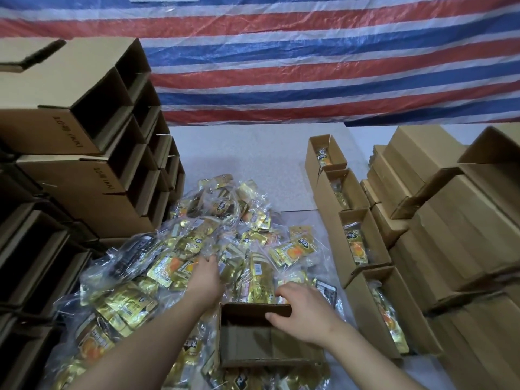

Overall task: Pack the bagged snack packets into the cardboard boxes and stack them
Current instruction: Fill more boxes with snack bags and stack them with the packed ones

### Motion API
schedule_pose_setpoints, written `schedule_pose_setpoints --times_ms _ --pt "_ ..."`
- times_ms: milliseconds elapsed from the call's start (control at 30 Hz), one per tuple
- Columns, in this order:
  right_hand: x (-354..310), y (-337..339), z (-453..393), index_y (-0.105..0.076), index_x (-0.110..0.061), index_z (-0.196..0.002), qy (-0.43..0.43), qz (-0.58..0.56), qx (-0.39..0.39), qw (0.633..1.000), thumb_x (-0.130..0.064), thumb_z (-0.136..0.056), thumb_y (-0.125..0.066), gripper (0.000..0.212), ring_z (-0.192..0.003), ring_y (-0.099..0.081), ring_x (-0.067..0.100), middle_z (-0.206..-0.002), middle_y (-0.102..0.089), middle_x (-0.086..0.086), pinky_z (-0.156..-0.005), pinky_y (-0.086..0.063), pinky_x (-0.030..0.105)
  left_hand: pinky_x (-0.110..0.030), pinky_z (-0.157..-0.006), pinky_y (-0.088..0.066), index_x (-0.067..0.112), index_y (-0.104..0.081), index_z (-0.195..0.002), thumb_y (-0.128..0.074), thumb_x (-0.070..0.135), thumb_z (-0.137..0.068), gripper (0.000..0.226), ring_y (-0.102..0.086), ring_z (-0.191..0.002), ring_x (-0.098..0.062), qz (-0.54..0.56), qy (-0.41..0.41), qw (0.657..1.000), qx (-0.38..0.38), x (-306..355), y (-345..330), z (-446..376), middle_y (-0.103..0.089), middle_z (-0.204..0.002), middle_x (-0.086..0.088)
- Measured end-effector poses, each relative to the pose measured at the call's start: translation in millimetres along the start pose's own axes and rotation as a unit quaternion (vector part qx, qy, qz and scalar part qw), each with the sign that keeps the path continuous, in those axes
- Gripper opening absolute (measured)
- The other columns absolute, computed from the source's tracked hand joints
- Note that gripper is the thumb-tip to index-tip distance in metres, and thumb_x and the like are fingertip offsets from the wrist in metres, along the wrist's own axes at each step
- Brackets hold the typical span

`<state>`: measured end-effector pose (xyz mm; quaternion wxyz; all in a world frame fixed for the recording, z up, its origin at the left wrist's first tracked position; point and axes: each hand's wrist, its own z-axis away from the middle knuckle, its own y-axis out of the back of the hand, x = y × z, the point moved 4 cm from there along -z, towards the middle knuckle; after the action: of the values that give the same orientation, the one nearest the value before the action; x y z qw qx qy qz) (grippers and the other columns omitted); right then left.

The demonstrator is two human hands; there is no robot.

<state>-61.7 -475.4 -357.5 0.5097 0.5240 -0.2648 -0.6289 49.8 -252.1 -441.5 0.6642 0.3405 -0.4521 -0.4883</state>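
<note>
One view only: your head camera, wide-angle, looks forward and down from close above the table [253, 153]. Your forearms enter from the bottom edge. The striped tarp [309, 66] fills the top. No second view shares the scene.

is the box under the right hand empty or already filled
Empty: the box shows only bare cardboard inside, while the right hand grips its far rim.

Light even, moderately bright, from overhead. Glare flecks on gold snack packets [197, 249] and their clear bags. Empty box stacks [84, 164] at left dark inside, deep shadow. Soft shadow under forearms. Wide-angle bending at edges; striped tarp [309, 66] curves. Overall slightly soft, corners blurrier.
</note>
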Motion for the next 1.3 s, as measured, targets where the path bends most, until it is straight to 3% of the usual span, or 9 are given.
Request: schedule_pose_setpoints --times_ms 133,333,567,667,767,867,1000,1233,1300 --pt "-3 3 -1 -0.056 -0.026 -0.129 0.003 -0.004 -0.021 1.000 -0.072 -0.085 -0.049 0.064 -0.112 -0.054 0.014 -0.119 -0.059 -0.009 -0.104 -0.041 0.036 -0.033 -0.104 -0.048 0.023 -0.016 -0.156 -0.070 -0.006 -0.074 0.102 -0.048 -0.128 -0.028 -0.107 -0.040 0.993 0.041 3 -6 12 -0.028 -0.155 -0.017" --pt "-7 7 -2 -0.052 -0.026 -0.138 -0.002 -0.006 -0.032 0.999 -0.071 -0.085 -0.051 0.070 -0.120 -0.050 0.015 -0.129 -0.056 -0.008 -0.107 -0.038 0.035 -0.049 -0.112 -0.037 0.022 -0.005 -0.158 -0.072 0.027 -0.084 0.100 -0.025 -0.145 -0.032 -0.215 -0.034 0.976 -0.016 3 -3 6 -0.021 -0.157 -0.012" --pt "-7 10 1 -0.050 -0.030 -0.138 -0.006 -0.014 -0.041 0.999 -0.083 -0.076 -0.043 0.083 -0.123 -0.049 0.013 -0.132 -0.055 -0.010 -0.109 -0.037 0.037 -0.044 -0.119 -0.023 0.029 -0.041 -0.132 -0.068 0.024 -0.087 0.053 -0.026 -0.145 -0.026 -0.173 -0.114 0.977 0.041 11 0 9 -0.022 -0.158 -0.006" --pt "-4 12 1 -0.050 -0.031 -0.139 -0.012 -0.050 -0.040 0.998 -0.094 -0.068 -0.032 0.097 -0.127 -0.047 0.011 -0.136 -0.053 -0.012 -0.109 -0.037 0.036 -0.039 -0.115 -0.035 0.031 -0.044 -0.112 -0.070 0.006 -0.080 0.048 -0.046 -0.127 -0.018 -0.083 -0.142 0.982 0.088 6 9 15 -0.047 -0.135 0.001" --pt "-4 17 -3 -0.050 -0.030 -0.140 -0.019 -0.105 -0.015 0.994 -0.101 -0.063 -0.016 0.110 -0.130 -0.045 0.007 -0.141 -0.050 -0.013 -0.110 -0.037 0.034 -0.032 -0.077 -0.059 0.029 -0.045 -0.104 -0.068 0.018 -0.089 0.029 -0.063 -0.085 -0.009 0.072 -0.138 0.980 0.122 5 36 21 -0.059 -0.093 0.013" --pt "-8 24 -8 -0.050 -0.025 -0.140 -0.024 -0.162 0.014 0.986 -0.097 -0.067 -0.014 0.109 -0.129 -0.047 0.008 -0.141 -0.052 -0.009 -0.108 -0.039 0.032 -0.025 -0.052 -0.058 0.023 -0.050 -0.122 -0.067 0.015 -0.091 0.036 -0.067 -0.068 -0.005 0.229 -0.064 0.967 0.095 6 71 22 -0.063 -0.090 0.012" --pt "-21 54 -18 -0.044 -0.024 -0.144 -0.041 -0.266 0.084 0.959 -0.084 -0.075 -0.036 0.092 -0.127 -0.048 0.010 -0.138 -0.052 -0.008 -0.108 -0.041 0.034 -0.017 -0.052 -0.054 0.022 -0.045 -0.140 -0.074 0.009 -0.085 0.064 -0.068 -0.073 -0.001 0.428 -0.077 0.893 0.117 31 142 34 -0.058 -0.115 0.013" --pt "-77 143 -37 -0.009 -0.039 -0.155 0.042 -0.390 0.154 0.907 -0.074 -0.062 -0.064 0.114 -0.144 -0.029 0.005 -0.159 -0.027 -0.013 -0.116 -0.030 0.035 -0.026 -0.069 -0.056 0.010 -0.059 -0.119 -0.074 0.000 -0.083 0.040 -0.069 -0.085 -0.014 0.542 -0.204 0.810 0.088 116 227 84 -0.070 -0.102 -0.005" --pt "-89 160 -38 -0.013 -0.038 -0.155 0.067 -0.397 0.137 0.905 -0.065 -0.063 -0.069 0.112 -0.137 -0.042 0.005 -0.152 -0.041 -0.010 -0.115 -0.036 0.035 -0.032 -0.074 -0.055 -0.002 -0.056 -0.120 -0.071 -0.004 -0.085 0.037 -0.066 -0.085 -0.022 0.569 -0.221 0.791 0.039 135 235 95 -0.067 -0.099 -0.016"
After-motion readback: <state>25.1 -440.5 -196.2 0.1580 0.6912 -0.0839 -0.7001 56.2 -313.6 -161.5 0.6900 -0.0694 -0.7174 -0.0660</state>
